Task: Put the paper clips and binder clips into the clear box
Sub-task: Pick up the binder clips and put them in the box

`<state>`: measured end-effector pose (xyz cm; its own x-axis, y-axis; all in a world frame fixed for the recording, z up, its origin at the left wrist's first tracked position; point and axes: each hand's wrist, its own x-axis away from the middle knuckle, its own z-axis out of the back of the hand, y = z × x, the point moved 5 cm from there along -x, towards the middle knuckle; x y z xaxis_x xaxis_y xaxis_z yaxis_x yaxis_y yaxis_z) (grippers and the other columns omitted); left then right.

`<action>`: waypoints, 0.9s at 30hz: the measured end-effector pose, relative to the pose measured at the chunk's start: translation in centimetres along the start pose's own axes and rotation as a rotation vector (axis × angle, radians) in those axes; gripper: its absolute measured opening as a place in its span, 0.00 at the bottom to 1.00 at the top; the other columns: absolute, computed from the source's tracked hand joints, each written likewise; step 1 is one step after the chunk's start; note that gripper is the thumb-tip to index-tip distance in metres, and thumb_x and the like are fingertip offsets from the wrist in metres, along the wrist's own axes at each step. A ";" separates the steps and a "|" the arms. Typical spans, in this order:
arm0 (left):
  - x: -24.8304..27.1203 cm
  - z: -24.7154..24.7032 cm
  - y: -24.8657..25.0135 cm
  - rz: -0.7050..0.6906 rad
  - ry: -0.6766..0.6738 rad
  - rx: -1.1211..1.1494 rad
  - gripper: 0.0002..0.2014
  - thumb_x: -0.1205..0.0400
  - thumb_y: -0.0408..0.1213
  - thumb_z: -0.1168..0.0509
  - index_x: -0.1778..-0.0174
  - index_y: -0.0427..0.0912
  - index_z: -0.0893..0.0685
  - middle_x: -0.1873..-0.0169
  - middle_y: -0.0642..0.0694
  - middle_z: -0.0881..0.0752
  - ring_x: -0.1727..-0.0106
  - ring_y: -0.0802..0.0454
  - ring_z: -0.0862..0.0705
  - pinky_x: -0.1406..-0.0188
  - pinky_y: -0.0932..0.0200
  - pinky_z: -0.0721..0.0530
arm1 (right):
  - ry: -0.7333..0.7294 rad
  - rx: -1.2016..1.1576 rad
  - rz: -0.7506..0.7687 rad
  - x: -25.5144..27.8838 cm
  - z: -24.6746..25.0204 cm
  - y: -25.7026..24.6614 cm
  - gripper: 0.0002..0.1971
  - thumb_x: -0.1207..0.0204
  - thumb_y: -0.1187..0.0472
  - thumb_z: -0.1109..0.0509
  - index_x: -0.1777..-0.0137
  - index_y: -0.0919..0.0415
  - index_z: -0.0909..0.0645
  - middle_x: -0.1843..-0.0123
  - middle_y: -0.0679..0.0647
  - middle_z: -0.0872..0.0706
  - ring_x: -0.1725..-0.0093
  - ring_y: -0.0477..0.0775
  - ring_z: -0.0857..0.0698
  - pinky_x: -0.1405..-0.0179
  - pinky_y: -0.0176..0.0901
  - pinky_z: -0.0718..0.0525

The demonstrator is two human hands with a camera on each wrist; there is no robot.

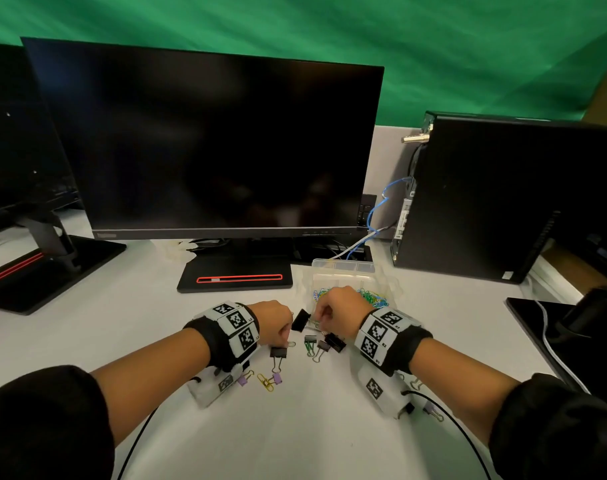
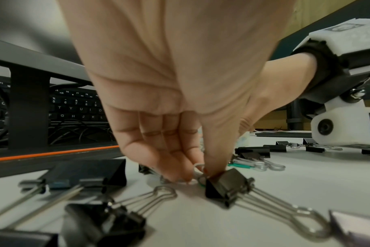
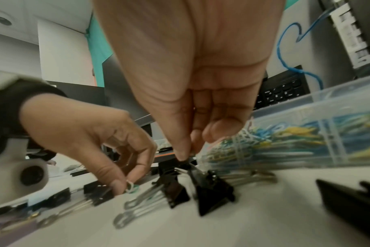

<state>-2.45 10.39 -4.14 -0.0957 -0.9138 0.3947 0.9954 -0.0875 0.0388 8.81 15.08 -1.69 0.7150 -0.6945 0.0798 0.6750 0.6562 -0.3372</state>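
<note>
Clear box: the clear box (image 1: 343,271) stands on the worktop (image 1: 312,427) just beyond the right fingers, lid open, already holding a heap of coloured paper clips (image 3: 285,138).
Right hand: the right hand (image 1: 340,313) has its fingers (image 3: 182,150) pinched on the wire handle of a large black binder clip (image 1: 300,320), lifted just left of them.
Left hand: the left hand (image 1: 272,322) pinches a small white and green paper clip (image 3: 130,186) at the worktop.
Still out: black binder clips (image 1: 335,342) beneath the right fingers, one more (image 1: 278,353) beside the left; purple clips (image 1: 276,378) nearer the wrists.
Progress: judged partway; most binder clips remain.
</note>
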 end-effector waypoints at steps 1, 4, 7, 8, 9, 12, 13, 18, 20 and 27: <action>0.0 -0.1 0.0 0.000 0.000 0.004 0.03 0.20 0.37 0.37 0.60 0.45 0.23 0.61 0.48 0.21 0.55 0.51 0.24 0.55 0.60 0.26 | 0.019 0.017 -0.018 -0.1 0.2 0.2 0.11 0.25 0.68 0.33 0.47 0.60 0.12 0.46 0.56 0.10 0.47 0.55 0.15 0.47 0.38 0.21; -0.1 -0.1 0.0 0.000 0.011 0.016 0.05 0.20 0.38 0.37 0.62 0.46 0.24 0.67 0.51 0.23 0.56 0.52 0.24 0.61 0.65 0.27 | -0.016 0.127 -0.033 -0.4 0.0 0.1 0.13 0.24 0.67 0.34 0.42 0.58 0.14 0.41 0.57 0.14 0.40 0.58 0.18 0.40 0.44 0.20; 0.0 0.0 0.1 -0.005 0.017 0.027 0.02 0.20 0.37 0.37 0.58 0.45 0.23 0.64 0.49 0.21 0.56 0.52 0.24 0.67 0.67 0.29 | -0.099 0.331 -0.031 -0.7 -0.9 -0.5 0.14 0.24 0.67 0.33 0.40 0.62 0.17 0.45 0.63 0.17 0.40 0.64 0.18 0.44 0.50 0.19; 0.1 0.0 0.2 -0.008 0.017 0.029 0.01 0.20 0.36 0.37 0.57 0.45 0.23 0.62 0.48 0.21 0.56 0.52 0.24 0.66 0.67 0.29 | -0.124 0.390 -0.035 -0.7 -1.1 -0.7 0.13 0.25 0.69 0.34 0.41 0.65 0.18 0.49 0.64 0.18 0.44 0.66 0.18 0.48 0.51 0.19; 0.1 0.0 0.2 -0.007 0.015 0.033 0.01 0.20 0.35 0.37 0.57 0.45 0.23 0.60 0.48 0.20 0.55 0.52 0.24 0.66 0.68 0.29 | -0.142 0.430 -0.044 -0.7 -1.3 -0.9 0.12 0.25 0.71 0.34 0.43 0.67 0.18 0.50 0.65 0.19 0.47 0.66 0.18 0.52 0.51 0.20; 0.4 0.1 0.4 -0.007 0.017 0.060 0.06 0.20 0.34 0.37 0.49 0.41 0.18 0.58 0.46 0.20 0.54 0.53 0.24 0.59 0.65 0.26 | -0.176 0.421 -0.051 -1.0 -1.5 -0.8 0.13 0.25 0.71 0.34 0.41 0.68 0.18 0.45 0.64 0.16 0.45 0.65 0.17 0.53 0.49 0.20; 0.5 0.2 0.5 -0.012 0.026 0.076 0.09 0.20 0.33 0.36 0.46 0.39 0.17 0.56 0.45 0.19 0.54 0.53 0.24 0.54 0.64 0.26 | -0.178 0.378 -0.040 -1.0 -1.4 -0.7 0.14 0.25 0.69 0.33 0.40 0.65 0.16 0.43 0.62 0.14 0.43 0.64 0.16 0.49 0.48 0.18; 1.0 0.9 1.3 -0.092 0.106 0.106 0.11 0.21 0.33 0.37 0.43 0.40 0.15 0.47 0.43 0.12 0.54 0.54 0.22 0.53 0.64 0.26 | -0.122 0.241 -0.009 -0.7 -0.5 0.2 0.13 0.26 0.65 0.31 0.44 0.56 0.12 0.42 0.56 0.12 0.42 0.60 0.16 0.43 0.46 0.17; 1.1 1.3 1.7 -0.131 0.143 0.114 0.12 0.21 0.32 0.38 0.44 0.40 0.15 0.48 0.44 0.11 0.54 0.52 0.20 0.51 0.62 0.23 | -0.094 0.253 -0.022 -0.7 -0.4 0.6 0.12 0.27 0.64 0.30 0.45 0.54 0.12 0.43 0.55 0.12 0.42 0.60 0.16 0.43 0.48 0.16; 1.3 1.2 2.8 -0.219 0.066 0.022 0.18 0.22 0.36 0.33 0.36 0.48 0.17 0.51 0.42 0.12 0.57 0.53 0.23 0.49 0.60 0.22 | -0.109 0.192 -0.014 -0.1 -1.2 0.5 0.12 0.30 0.64 0.27 0.47 0.55 0.11 0.48 0.55 0.11 0.47 0.58 0.15 0.45 0.48 0.14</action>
<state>0.22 9.42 -2.40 -0.3087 -0.8979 0.3138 0.9505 -0.2786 0.1377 8.84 15.13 -3.04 0.7139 -0.6747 0.1876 0.6997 0.6983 -0.1511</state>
